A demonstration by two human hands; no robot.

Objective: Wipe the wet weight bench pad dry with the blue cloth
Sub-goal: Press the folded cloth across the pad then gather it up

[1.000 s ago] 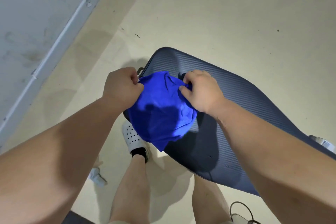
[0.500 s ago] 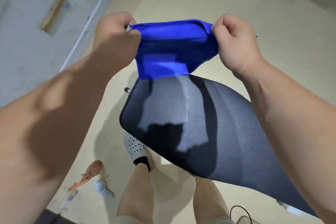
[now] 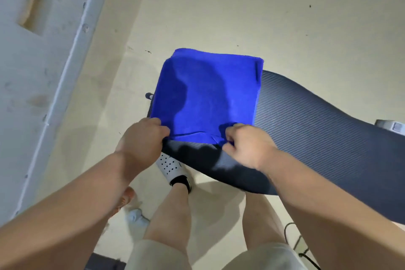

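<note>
Ribbed pad [image 3: 306, 138] beneath flat blue cloth [image 3: 208, 94]

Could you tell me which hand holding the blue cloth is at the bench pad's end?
The left hand: it grips the blue cloth at the end of the bench pad; the right hand pinches the cloth farther along the pad.

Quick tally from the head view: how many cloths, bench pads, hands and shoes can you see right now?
Blue cloth: 1
Bench pad: 1
Hands: 2, the left hand and the right hand, each gripping the cloth's near edge
White shoe: 1
Total: 5
</note>
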